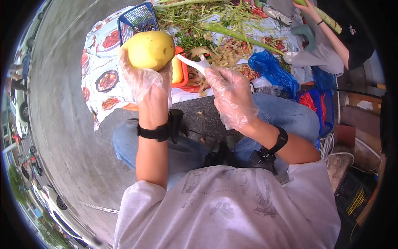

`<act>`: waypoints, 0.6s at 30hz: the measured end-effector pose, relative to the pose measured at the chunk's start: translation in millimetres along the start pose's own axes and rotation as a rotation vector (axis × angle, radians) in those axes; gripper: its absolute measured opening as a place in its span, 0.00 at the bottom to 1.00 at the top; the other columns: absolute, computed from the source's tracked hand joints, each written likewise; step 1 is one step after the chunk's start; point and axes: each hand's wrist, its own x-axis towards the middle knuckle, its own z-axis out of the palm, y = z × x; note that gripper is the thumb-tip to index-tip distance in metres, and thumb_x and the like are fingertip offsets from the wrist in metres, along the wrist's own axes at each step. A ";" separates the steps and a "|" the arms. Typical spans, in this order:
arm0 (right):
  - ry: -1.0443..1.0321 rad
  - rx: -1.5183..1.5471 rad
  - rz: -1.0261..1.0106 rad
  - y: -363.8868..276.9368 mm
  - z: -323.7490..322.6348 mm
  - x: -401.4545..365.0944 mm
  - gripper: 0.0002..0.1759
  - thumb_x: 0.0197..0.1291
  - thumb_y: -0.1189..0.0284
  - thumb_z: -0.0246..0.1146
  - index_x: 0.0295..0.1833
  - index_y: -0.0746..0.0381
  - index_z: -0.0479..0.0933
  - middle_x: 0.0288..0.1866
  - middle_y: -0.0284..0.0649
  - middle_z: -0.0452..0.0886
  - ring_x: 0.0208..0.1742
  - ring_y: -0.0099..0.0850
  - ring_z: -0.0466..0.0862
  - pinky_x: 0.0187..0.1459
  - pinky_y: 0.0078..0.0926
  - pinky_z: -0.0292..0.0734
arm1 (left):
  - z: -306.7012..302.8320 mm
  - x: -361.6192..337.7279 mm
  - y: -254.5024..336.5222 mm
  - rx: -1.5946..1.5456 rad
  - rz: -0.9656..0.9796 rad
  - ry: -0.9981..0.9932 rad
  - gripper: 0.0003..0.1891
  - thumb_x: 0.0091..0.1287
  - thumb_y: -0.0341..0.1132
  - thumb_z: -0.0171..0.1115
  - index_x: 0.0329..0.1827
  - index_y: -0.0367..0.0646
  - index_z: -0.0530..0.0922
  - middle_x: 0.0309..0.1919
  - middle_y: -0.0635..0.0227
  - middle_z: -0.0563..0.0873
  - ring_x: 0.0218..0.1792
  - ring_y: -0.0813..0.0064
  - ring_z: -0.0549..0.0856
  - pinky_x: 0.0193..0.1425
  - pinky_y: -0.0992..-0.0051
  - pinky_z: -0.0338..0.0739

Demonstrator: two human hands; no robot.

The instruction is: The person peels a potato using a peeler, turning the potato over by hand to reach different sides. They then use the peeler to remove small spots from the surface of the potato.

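Where left fingers [124, 60] curl, fruit [150, 50] lies cupped.

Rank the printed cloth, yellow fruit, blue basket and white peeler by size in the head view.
1. Printed cloth
2. Yellow fruit and blue basket, too close to rank; the fruit looks nearer
3. White peeler

Grey pavement [66, 83], white cars [21, 125], green foliage [15, 182] at left edge, daylight

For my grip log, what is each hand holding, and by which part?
Left hand cups the yellow fruit from underneath; right hand holds the white forked tool by its handle.
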 end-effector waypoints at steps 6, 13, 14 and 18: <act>-0.039 -0.023 -0.250 -2.4 12.8 -5.0 0.17 0.74 0.64 0.66 0.53 0.70 0.83 0.39 0.39 0.87 0.40 0.22 0.81 0.43 0.28 0.78 | -6.3 2.6 -7.4 -0.017 -0.051 -0.057 0.31 0.70 0.59 0.61 0.68 0.49 0.74 0.66 0.57 0.80 0.67 0.51 0.78 0.74 0.42 0.70; 0.000 -0.072 -0.352 7.3 15.3 -2.6 0.18 0.73 0.63 0.67 0.52 0.70 0.83 0.39 0.41 0.87 0.39 0.23 0.83 0.42 0.30 0.79 | -1.3 -2.7 -8.0 -0.017 -0.057 -0.056 0.30 0.67 0.54 0.65 0.65 0.46 0.76 0.63 0.55 0.82 0.64 0.50 0.81 0.72 0.45 0.76; 0.037 -0.094 -0.335 3.4 13.0 -4.7 0.18 0.73 0.63 0.67 0.52 0.71 0.83 0.39 0.41 0.87 0.39 0.23 0.83 0.41 0.30 0.79 | -0.8 -3.3 -8.0 -0.015 -0.057 -0.057 0.30 0.67 0.54 0.65 0.65 0.46 0.76 0.63 0.55 0.82 0.64 0.50 0.81 0.72 0.45 0.76; 0.098 -0.038 -0.274 -10.0 0.3 3.9 0.14 0.77 0.66 0.64 0.54 0.67 0.80 0.35 0.28 0.80 0.31 0.13 0.74 0.33 0.16 0.72 | 7.9 -10.1 -6.5 -0.058 -0.056 0.040 0.28 0.67 0.55 0.64 0.64 0.48 0.77 0.62 0.55 0.83 0.63 0.51 0.82 0.70 0.46 0.78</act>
